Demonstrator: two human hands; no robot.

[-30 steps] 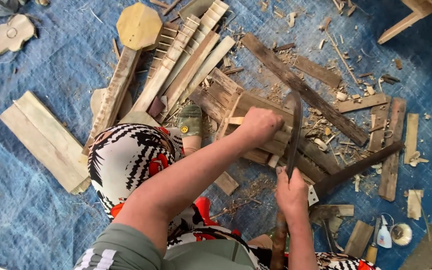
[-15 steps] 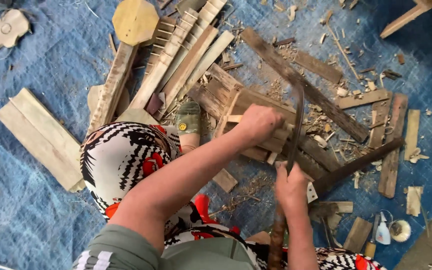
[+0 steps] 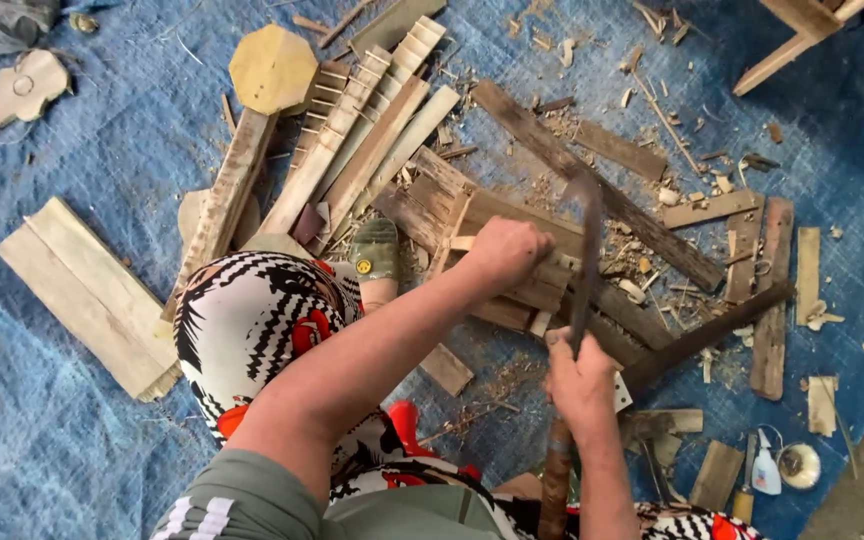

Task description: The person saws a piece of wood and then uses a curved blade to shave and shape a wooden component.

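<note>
This looks like a makeshift woodworking spot set up on the ground rather than at a bench. A blue tarp covers the whole floor, strewn with wood chips right of centre. Rough planks lie at the left, notched slats at top centre beside an octagonal wooden piece. A small white glue bottle, probably, sits at lower right.
</note>
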